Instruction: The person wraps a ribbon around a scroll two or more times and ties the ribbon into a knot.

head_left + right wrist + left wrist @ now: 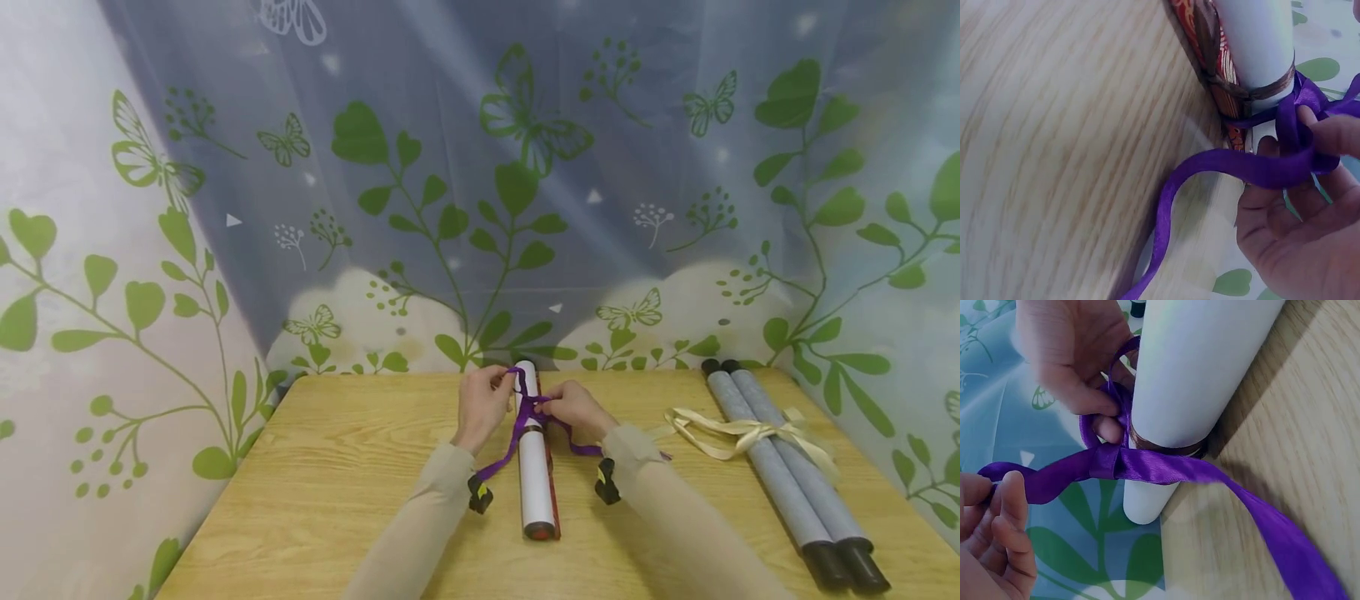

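A white paper roll [536, 475] lies lengthwise on the table with a red patterned piece [1235, 94] along its side. A purple ribbon [1166, 467] goes round both, looped on top near the middle, its two tails trailing to either side. My left hand [483, 407] pinches one loop of the ribbon left of the roll. On the other side, my right hand [579, 408] pinches the ribbon close to the knot between thumb and fingers. Beside the ribbon, a thin brown band [1272, 87] circles the roll.
At the right of the wooden table [337, 467], two grey rolls [780, 467] with black ends lie side by side, bound by a cream ribbon [705, 433] tied in a bow. A curtain [420, 192] with leaves and butterflies hangs behind the table.
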`<state>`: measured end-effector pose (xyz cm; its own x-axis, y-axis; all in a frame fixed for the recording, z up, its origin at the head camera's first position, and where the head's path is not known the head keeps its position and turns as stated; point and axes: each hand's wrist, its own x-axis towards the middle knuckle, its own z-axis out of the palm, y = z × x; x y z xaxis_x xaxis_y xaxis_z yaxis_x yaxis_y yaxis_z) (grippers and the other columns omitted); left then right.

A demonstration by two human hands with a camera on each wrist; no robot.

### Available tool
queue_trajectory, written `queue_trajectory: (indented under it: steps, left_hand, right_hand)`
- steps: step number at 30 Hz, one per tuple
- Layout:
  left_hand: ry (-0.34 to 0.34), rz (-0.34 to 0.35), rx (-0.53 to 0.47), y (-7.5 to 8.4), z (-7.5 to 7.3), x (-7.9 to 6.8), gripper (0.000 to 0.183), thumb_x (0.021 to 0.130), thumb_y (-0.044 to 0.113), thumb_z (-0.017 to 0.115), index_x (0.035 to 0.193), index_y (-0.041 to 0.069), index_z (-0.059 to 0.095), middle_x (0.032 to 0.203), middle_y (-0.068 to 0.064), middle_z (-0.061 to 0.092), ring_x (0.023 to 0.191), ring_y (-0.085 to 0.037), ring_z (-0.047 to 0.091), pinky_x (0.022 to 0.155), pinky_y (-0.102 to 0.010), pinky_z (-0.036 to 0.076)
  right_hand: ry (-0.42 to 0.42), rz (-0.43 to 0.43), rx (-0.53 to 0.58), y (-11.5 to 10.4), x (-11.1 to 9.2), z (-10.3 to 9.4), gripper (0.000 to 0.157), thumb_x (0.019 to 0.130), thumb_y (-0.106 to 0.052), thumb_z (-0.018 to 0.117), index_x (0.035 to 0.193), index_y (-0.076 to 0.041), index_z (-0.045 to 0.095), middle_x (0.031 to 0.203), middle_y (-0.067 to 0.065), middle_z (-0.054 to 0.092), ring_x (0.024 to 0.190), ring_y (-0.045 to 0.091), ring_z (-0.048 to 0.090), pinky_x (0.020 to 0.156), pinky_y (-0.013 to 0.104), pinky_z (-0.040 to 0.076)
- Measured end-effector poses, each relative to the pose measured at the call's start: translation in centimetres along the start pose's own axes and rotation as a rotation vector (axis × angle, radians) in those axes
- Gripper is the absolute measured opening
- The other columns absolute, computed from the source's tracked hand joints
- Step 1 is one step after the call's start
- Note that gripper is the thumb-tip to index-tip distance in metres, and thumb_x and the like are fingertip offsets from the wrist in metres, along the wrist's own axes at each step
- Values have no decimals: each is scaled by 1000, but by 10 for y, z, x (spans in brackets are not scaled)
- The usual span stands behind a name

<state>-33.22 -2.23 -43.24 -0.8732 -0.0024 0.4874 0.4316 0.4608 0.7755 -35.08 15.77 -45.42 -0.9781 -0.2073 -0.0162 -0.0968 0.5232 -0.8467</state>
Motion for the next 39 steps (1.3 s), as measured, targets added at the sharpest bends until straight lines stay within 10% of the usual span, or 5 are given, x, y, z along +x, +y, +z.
queue_trajectory:
  steps: [12,26,39]
  left_hand:
    - [-54,-315,-353,-24,-6,-4,24,91,13,51,82,-6,63,89,-16,65,48,-13,57,43,-20,36]
    - [-124,-416,-245,-49,-19,-16,29,97,20,47,89,-3,63,88,-16,68,64,-33,66,50,-26,43]
    - [-142,-445,-223,-69,-35,-23,28,98,19,47,80,2,60,81,-15,69,57,-22,64,53,-28,49]
  right_hand:
    - [65,158,107,1,-9,-8,33,97,-15,47,92,9,70,75,4,63,64,13,51,56,24,44]
    - [176,180,73,9,-19,-14,13,86,-5,68,92,3,77,70,8,71,53,11,55,46,20,42]
    - [317,97,-94,17,-22,-18,18,86,-11,68,99,0,74,84,12,74,66,19,66,53,24,48]
